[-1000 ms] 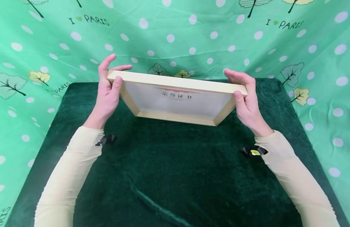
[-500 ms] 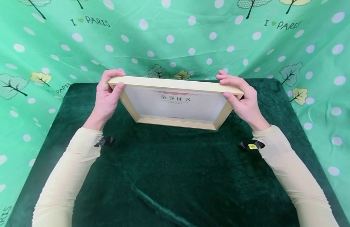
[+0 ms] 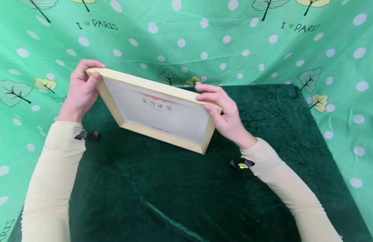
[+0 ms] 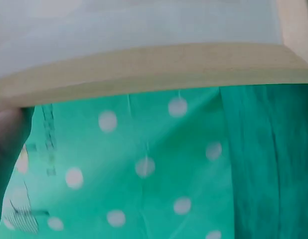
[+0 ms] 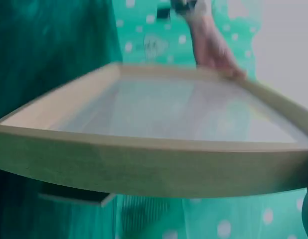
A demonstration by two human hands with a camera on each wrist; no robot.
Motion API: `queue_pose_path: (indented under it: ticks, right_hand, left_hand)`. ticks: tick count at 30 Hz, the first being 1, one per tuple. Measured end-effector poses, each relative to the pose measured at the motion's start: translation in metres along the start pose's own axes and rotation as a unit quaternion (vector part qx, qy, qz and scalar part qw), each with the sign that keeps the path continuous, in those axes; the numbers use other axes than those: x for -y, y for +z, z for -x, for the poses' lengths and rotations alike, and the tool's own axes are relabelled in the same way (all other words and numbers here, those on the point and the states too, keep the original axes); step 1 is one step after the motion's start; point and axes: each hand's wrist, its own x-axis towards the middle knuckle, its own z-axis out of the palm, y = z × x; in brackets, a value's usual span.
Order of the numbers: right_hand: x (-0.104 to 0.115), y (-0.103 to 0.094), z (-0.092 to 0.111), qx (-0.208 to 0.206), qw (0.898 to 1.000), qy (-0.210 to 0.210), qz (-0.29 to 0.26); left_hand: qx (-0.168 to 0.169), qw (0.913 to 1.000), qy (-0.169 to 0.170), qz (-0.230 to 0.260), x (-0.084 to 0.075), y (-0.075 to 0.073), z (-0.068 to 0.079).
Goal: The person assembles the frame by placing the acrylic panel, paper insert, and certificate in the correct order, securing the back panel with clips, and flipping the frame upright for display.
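A pale wooden picture frame point(image 3: 150, 85) is held up above the dark green cloth in the head view, leaning, with its right end lower. Behind its clear front lies a white certificate point(image 3: 157, 117) with red trim and dark Chinese characters. My left hand point(image 3: 82, 88) grips the upper left corner, thumb on the front and fingers over the top. At the upper right corner my right hand point(image 3: 226, 116) pinches the frame, with its fingers along the top edge. The frame's wooden side point(image 4: 144, 67) fills the upper left wrist view. In the right wrist view, my left hand point(image 5: 216, 50) shows on the far side.
Dark green velvety cloth point(image 3: 186, 195) covers the table, with one crease near the front. A green curtain point(image 3: 180, 30) with white dots and trees hangs behind and at both sides. A dark flat piece point(image 5: 77, 193) shows below the frame in the right wrist view; I cannot tell what it is.
Both hands have carried the frame to the left, and it has tilted so its left end is higher. The left fingers, raised a second ago, now lie over the top edge.
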Motion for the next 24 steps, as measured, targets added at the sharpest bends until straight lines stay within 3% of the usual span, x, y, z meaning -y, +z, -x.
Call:
queue_pose_path:
  ticks: [5, 9, 17, 24]
  right_hand:
    - [0.013, 0.039, -0.01, -0.011, 0.999, -0.027, -0.023]
    - [0.02, 0.067, -0.01, -0.002, 0.999, -0.034, -0.04]
    - [0.022, 0.109, 0.004, 0.016, 0.999, -0.024, -0.019]
    - [0.022, 0.129, 0.014, 0.056, 0.998, -0.026, -0.027]
  left_hand:
    - [-0.015, 0.999, -0.042, -0.007, -0.006, -0.025, -0.012]
    - [-0.025, 0.9976, -0.062, -0.018, -0.006, -0.035, -0.02]
    - [0.0, 0.9986, -0.046, -0.027, 0.009, -0.036, -0.034]
    - [-0.032, 0.997, -0.07, -0.008, 0.021, -0.034, -0.037]
